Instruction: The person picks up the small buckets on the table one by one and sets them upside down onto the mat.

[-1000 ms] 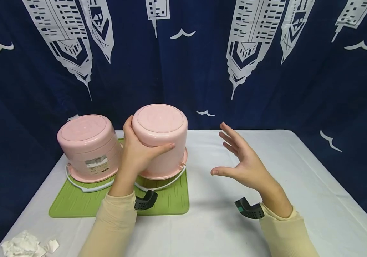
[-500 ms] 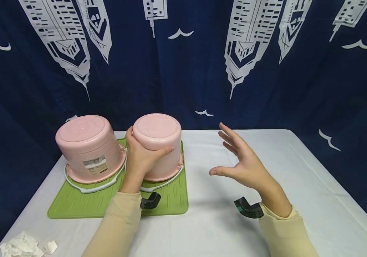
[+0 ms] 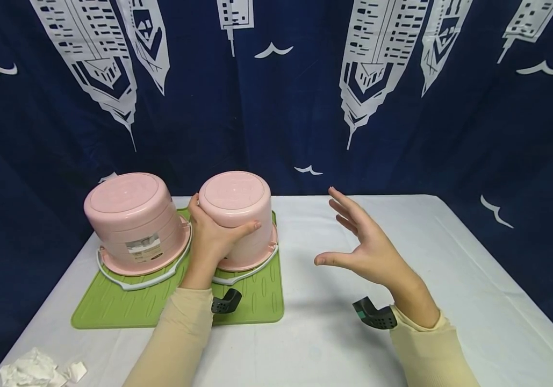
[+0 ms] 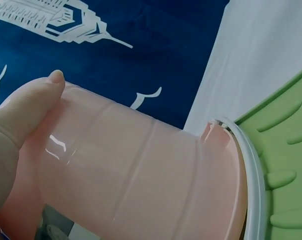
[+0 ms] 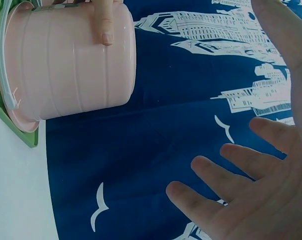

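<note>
Two pink buckets stand upside down, side by side, over a green ribbed mat [image 3: 112, 309]. My left hand [image 3: 213, 236] grips the right-hand bucket [image 3: 237, 199] near its upturned base, thumb across the front and fingers round the left side. This bucket's white handle [image 4: 255, 190] hangs down beside its rim, close to the mat. The left-hand bucket [image 3: 131, 220] bears a label on its front and stands apart from my hand. My right hand [image 3: 373, 247] hovers over the table to the right, fingers spread and thumb apart, touching nothing.
A white cloth covers the table [image 3: 324, 344]. Crumpled white tissue [image 3: 34, 368] lies at the front left. A dark blue curtain [image 3: 276, 118] with white building and bird prints hangs behind the table's back edge.
My left hand and the right-hand bucket have come down and slightly left, mostly in the first half second. My right hand has hardly moved.
</note>
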The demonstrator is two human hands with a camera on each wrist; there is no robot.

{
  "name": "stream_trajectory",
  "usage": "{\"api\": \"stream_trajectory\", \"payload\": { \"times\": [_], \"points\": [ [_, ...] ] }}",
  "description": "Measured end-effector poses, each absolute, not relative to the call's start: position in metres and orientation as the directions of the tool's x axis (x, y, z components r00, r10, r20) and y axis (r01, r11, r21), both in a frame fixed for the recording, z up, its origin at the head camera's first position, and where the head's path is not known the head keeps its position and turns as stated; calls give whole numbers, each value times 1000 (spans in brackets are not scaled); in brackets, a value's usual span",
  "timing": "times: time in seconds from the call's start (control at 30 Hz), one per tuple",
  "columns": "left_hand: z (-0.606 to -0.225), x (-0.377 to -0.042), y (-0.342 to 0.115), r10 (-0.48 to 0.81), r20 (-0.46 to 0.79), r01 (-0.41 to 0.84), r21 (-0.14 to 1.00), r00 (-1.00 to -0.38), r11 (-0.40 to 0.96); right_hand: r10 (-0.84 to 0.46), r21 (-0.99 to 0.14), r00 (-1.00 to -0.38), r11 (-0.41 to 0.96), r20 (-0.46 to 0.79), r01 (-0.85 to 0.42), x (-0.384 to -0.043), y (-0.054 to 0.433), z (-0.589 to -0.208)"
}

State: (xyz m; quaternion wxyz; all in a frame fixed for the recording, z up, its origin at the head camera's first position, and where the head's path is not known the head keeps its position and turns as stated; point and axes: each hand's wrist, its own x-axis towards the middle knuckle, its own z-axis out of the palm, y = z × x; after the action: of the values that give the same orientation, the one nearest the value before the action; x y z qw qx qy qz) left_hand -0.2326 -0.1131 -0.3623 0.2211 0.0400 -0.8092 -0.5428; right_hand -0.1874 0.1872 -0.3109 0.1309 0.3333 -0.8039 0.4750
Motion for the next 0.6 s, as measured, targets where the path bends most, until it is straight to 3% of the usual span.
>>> {"api": "stream_trajectory", "payload": {
  "times": [0.2, 0.43, 0.6],
  "points": [
    [-353, -229, -112, -289, 389, 208, 840, -875, 501, -422, -668, -748, 353, 512, -656, -187, 187, -310],
    [-334, -222, -111, -244, 598, 373, 716, -763, 591, -409, -669, -765, 381, 497, -638, -186, 187, -310],
    [-328, -218, -111, -171, 670, 467, 656, -723, 593, -387, -639, -762, 417, 519, -647, -186, 188, -310]
  ]
}}
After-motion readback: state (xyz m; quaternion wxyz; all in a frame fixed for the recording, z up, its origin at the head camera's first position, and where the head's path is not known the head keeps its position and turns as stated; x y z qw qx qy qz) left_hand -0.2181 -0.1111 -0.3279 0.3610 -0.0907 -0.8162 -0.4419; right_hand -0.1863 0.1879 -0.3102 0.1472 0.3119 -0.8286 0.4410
